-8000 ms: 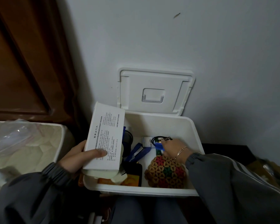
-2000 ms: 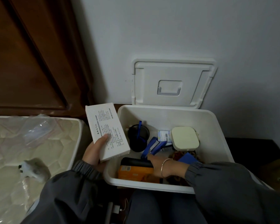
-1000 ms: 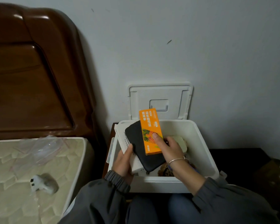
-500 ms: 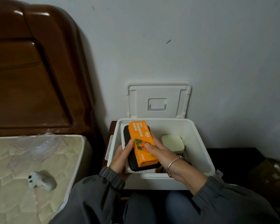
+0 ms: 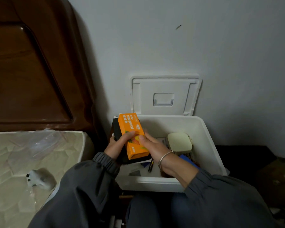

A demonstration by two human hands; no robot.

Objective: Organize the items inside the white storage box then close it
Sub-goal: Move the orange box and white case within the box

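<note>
The white storage box (image 5: 209,145) stands open against the wall, its lid (image 5: 164,94) leaning upright behind it. An orange carton (image 5: 132,134) lies on top of a black case (image 5: 118,130), stacked over the box's left side. My left hand (image 5: 118,145) grips the stack from the left, thumb on the carton. My right hand (image 5: 152,145) holds the carton's right edge. Inside the box sit a pale square case (image 5: 179,142), a blue item (image 5: 187,159) and a dark pen (image 5: 150,165).
A mattress (image 5: 15,162) lies to the left, with a clear plastic bag (image 5: 44,142) and a small white gadget (image 5: 38,178) on it. A brown wooden headboard (image 5: 31,71) rises behind it. Dark furniture (image 5: 245,157) lies to the right of the box.
Over the last second both hands carried the orange carton and black case down and leftward onto the box's left side. The white leaflet box held earlier is hidden under the stack.
</note>
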